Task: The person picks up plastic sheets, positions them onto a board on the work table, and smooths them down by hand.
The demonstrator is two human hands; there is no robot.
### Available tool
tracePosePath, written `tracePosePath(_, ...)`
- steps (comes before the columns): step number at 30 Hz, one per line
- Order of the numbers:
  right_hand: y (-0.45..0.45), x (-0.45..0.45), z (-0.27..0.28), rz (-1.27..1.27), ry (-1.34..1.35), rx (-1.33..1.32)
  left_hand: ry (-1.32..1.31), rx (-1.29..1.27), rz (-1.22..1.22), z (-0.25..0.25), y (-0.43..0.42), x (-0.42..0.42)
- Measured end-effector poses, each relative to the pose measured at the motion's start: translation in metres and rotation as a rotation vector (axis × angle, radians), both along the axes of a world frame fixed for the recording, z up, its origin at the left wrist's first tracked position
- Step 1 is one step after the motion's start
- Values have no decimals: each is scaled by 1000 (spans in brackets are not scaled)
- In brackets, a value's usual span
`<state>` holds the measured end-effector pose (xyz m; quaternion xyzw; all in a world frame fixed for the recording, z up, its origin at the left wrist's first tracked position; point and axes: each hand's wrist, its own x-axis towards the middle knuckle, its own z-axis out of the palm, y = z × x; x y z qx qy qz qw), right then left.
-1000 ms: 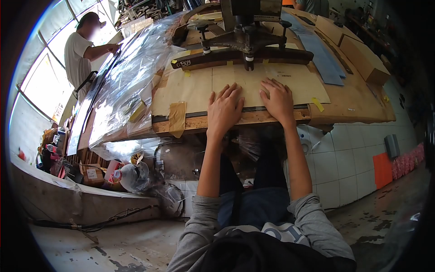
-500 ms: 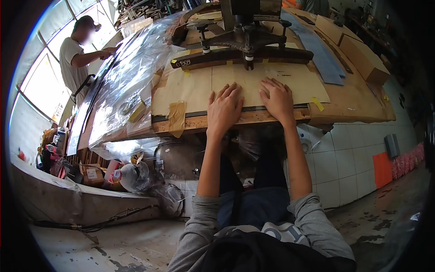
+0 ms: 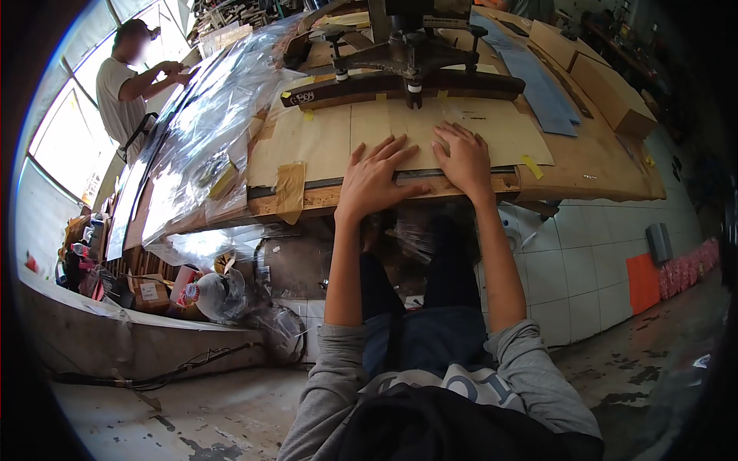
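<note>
pale sheet (image 3: 400, 123) lies on the bench (image 3: 607, 173), its far part under a dark bar (image 3: 354, 92) with white writing ending "boy". clear plastic film (image 3: 207, 115) spreads left, a blue strip (image 3: 538, 84) right. left hand (image 3: 377, 178) and right hand (image 3: 466, 157) rest palm-down near the sheet's front edge, unclenched, gripping nothing.

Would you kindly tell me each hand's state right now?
Left hand: open, resting on the sheet, holding nothing.
Right hand: open on it, also empty.
</note>
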<state>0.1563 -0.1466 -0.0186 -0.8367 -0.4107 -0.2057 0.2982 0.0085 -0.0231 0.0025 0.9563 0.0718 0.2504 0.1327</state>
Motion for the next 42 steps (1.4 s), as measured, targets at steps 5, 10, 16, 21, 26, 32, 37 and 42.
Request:
tracePosePath(5, 0, 2, -1, 34, 28, 35, -1, -66, -20, -2, 4, 5)
tracePosePath(10, -3, 6, 2, 128, 78, 173, -109, -147, -70, -4, 4, 7)
tracePosePath(16, -7, 0, 10, 127, 284, 304, -207, -213, -61, -8, 5, 9)
tracePosePath(21, -9, -1, 10, 146, 377, 379, -255, -278, -21, -4, 2, 6)
tracePosePath(26, -11, -3, 12, 175, 395, 427, -272, -219, -18, -2, -1, 4)
tracePosePath(32, -10, -2, 10, 203, 395, 440, -296, -215, -36, -2, -1, 4)
tracePosePath(37, -11, -1, 9, 215, 423, 484, -370, -249, 11, -2, -2, 3)
tracePosePath(42, -10, 1, 7, 261, 506, 555, -475, -291, -2, -4, 0, 5)
